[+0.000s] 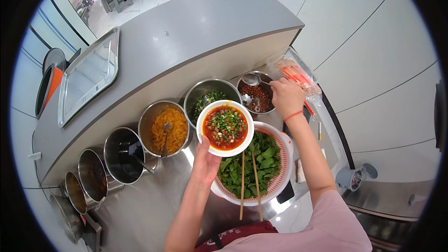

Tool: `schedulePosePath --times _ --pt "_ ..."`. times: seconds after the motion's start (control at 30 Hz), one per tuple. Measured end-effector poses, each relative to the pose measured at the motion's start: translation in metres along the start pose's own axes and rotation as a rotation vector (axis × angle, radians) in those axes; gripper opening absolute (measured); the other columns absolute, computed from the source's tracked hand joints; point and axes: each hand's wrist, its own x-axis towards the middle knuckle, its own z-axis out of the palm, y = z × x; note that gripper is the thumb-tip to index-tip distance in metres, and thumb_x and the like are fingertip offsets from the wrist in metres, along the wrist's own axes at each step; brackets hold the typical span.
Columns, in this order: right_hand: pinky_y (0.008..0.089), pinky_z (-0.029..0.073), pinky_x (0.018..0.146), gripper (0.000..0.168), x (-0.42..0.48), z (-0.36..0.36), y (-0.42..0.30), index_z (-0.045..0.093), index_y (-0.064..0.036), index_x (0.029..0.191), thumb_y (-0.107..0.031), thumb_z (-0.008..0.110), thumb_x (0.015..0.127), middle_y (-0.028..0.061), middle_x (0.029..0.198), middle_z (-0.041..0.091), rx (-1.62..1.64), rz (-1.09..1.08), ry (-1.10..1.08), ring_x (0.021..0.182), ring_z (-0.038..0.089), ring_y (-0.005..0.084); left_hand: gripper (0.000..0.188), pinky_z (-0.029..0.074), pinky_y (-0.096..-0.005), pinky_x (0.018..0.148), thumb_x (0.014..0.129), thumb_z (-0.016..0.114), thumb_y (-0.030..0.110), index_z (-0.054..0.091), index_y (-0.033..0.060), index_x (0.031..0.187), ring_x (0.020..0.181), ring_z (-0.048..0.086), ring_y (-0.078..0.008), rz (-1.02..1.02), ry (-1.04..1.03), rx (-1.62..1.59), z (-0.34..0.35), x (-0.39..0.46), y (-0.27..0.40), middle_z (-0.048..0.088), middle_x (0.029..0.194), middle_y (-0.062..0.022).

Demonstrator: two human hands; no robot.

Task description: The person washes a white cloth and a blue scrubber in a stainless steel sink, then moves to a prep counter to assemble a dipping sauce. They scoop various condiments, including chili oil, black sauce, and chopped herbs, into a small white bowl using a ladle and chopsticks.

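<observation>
My left hand [208,161] holds a white bowl [225,128] of red, oily broth topped with chopped green onions and what look like peanuts. My right hand [287,95] grips the handle of a metal spoon [251,79], its bowl over a steel pot [264,110] of peanuts [258,98]. Below the white bowl, a white and red colander [287,161] holds leafy greens [252,171], with wooden chopsticks [242,189] lying across it. Behind the bowl stands a steel pot [196,89] of chopped green onions [210,100]. To its left is a pot of yellow food [175,122] with a spoon.
Several steel pots with dark sauces [126,148] line the left side. A metal tray [89,73] rests on the raised grey counter [196,24]. Packaged chopsticks [294,73] lie at the right, and a dark phone-like object [286,193] beside the colander. People are beyond the counter.
</observation>
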Motion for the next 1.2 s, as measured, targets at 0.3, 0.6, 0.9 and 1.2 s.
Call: schedulePosePath --times 0.3,0.6,0.9,1.2 --pt "0.0386 0.053 0.072 0.016 -0.006 0.071 0.006 0.076 -0.016 0.082 -0.016 0.064 0.072 0.0107 0.085 0.070 -0.043 0.090 -0.518 0.083 0.067 0.0266 0.063 0.038 -0.0388 0.109 0.092 0.061 0.040 0.039 0.0052 0.139 0.128 0.047 -0.0198 0.021 -0.060 -0.019 -0.006 -0.004 0.004 0.048 0.139 -0.0065" --pt "0.0404 0.053 0.076 0.019 -0.032 0.010 0.020 0.077 -0.021 0.091 -0.025 0.062 0.080 0.0105 0.086 0.071 0.232 0.399 -0.534 0.082 0.068 0.0285 0.061 0.039 -0.0391 0.107 0.093 0.060 0.040 0.039 0.0050 0.139 0.127 0.047 -0.0197 0.033 -0.068 -0.010 -0.006 -0.006 0.004 0.048 0.138 -0.0064" --pt "0.0371 0.051 0.065 0.013 -0.041 -0.073 -0.010 0.075 -0.016 0.086 -0.017 0.064 0.080 0.0030 0.076 0.067 0.349 0.230 -0.168 0.072 0.065 0.0259 0.063 0.038 -0.0380 0.109 0.091 0.062 0.041 0.040 0.0049 0.138 0.128 0.047 -0.0196 0.019 -0.062 -0.004 0.000 -0.005 0.002 0.049 0.138 -0.0057" --pt "0.0376 0.051 0.064 0.014 -0.034 -0.027 -0.001 0.073 -0.013 0.088 -0.011 0.065 0.078 0.0036 0.081 0.066 0.013 0.128 -0.118 0.077 0.063 0.0244 0.067 0.038 -0.0379 0.108 0.089 0.064 0.044 0.041 0.0054 0.138 0.126 0.048 -0.0196 -0.004 -0.031 0.001 0.003 -0.006 0.000 0.050 0.137 -0.0061"
